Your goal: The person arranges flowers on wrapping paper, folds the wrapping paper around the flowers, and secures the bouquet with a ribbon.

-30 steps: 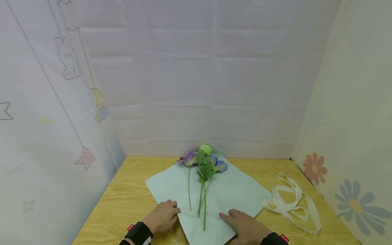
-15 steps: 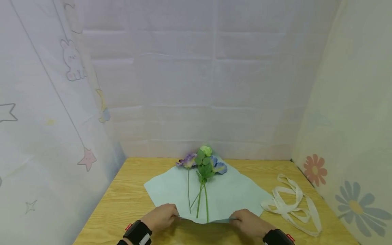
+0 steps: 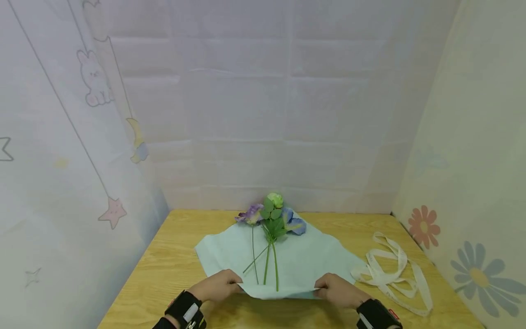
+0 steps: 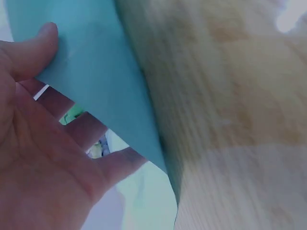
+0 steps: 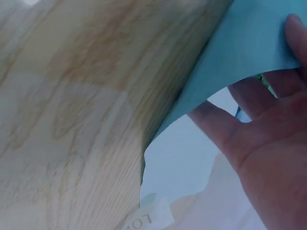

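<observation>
A pale blue-green sheet of wrapping paper lies on the table, its near edge raised and turned back. My left hand pinches the left end of this edge; in the left wrist view the thumb is on one face and the fingers are behind the other. At the right end, my right hand pinches the paper the same way. On the sheet lie a purple flower, a pale green flower with leaves, and a blue flower. Their stems point toward me, the lower ends reaching the turned-back edge.
A loose white printed ribbon lies in loops on the wooden table, right of the paper. Printed fabric or sheet walls enclose the table at the back and both sides.
The near corner of the paper, flat before, has been lifted and folded back toward the stems. My right hand went from resting on the sheet to pinching it. One thin stem swung left.
</observation>
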The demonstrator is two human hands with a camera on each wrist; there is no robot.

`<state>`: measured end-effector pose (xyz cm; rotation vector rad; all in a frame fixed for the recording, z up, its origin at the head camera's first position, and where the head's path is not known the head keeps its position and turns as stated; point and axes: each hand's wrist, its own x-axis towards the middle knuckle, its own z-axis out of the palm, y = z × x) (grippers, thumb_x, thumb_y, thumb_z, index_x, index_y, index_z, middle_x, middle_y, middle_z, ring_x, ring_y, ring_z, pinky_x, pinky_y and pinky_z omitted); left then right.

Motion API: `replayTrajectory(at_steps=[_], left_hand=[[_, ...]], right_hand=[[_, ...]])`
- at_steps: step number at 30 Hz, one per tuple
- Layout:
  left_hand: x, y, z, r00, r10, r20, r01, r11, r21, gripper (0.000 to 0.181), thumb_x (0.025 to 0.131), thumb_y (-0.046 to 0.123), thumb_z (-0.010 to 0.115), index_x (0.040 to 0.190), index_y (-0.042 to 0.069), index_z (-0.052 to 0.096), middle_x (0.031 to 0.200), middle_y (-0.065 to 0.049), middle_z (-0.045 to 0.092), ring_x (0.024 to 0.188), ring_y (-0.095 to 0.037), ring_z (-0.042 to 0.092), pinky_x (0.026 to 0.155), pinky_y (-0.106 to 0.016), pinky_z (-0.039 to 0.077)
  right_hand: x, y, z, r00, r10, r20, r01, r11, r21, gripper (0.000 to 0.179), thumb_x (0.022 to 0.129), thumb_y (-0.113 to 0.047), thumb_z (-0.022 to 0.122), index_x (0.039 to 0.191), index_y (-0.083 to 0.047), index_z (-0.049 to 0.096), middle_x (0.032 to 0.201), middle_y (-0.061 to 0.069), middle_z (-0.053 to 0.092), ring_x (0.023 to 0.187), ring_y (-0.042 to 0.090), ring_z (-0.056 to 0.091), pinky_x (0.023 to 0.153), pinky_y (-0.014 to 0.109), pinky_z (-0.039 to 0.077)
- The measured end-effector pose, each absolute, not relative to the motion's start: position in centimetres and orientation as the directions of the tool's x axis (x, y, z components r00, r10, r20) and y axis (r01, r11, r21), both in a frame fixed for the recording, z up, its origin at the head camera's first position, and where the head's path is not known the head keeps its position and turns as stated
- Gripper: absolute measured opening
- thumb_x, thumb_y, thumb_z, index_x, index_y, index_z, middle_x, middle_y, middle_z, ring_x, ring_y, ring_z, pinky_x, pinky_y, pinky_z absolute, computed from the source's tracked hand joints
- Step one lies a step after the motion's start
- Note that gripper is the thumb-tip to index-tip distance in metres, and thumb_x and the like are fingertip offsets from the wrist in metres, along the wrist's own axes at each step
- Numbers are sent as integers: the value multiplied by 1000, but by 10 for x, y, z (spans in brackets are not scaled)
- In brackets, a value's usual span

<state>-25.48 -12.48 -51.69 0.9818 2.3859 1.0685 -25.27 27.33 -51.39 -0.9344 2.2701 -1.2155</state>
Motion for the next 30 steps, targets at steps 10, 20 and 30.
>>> replayTrajectory(at_steps=[10, 20, 30], left_hand=[[-250, -116, -501, -754, 651, -90, 374, 538, 755, 13, 100, 20, 66, 102, 9, 74, 94, 6, 68, 86, -7, 63, 79, -28, 52], [-241, -117, -491, -600, 768, -224, 279, 463, 841, 21, 92, 22, 74, 107, 7, 81, 117, 4, 72, 115, -9, 62, 95, -29, 49], [-250, -111, -498, -767, 638, -59, 357, 502, 788, 42, 107, 23, 55, 69, 10, 42, 62, 6, 28, 54, -10, 23, 59, -27, 25]], right_hand=[[-250, 270, -504, -739, -662, -126, -313, 502, -806, 13, 98, -11, 67, 107, -3, 71, 100, 4, 67, 85, 18, 63, 73, 35, 50], [-234, 254, -489, -545, -819, -180, -263, 371, -891, 41, 93, -10, 66, 62, -4, 40, 61, -6, 19, 52, 1, 24, 52, 29, 20], [-242, 250, -490, -728, -668, -157, -289, 506, -812, 43, 106, -17, 52, 70, -15, 31, 64, -3, 18, 57, 16, 12, 58, 35, 19]])
